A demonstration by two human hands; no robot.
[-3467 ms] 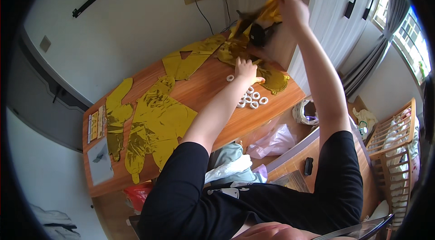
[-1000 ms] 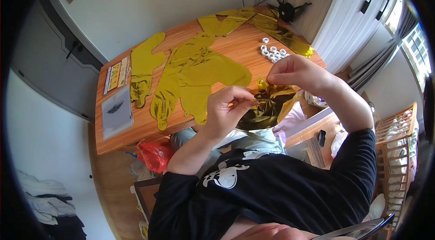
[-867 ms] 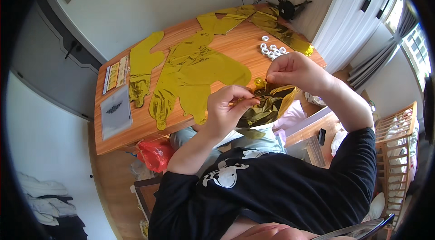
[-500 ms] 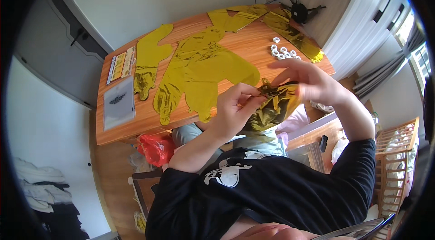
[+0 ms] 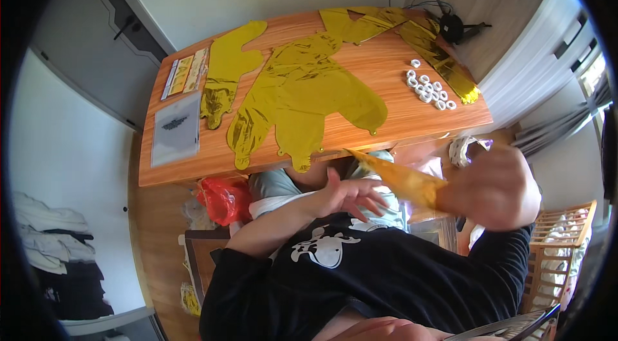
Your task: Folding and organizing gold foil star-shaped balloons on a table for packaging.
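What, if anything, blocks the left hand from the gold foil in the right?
Nothing visible: the open left hand is beside the gold foil piece held, blurred, in the right hand. Whether the left hand touches it is unclear.

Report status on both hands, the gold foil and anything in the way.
Right hand holding gold foil piece, both blurred. Left hand open, empty. Foil tapers to a point, leftward. No obstruction visible.
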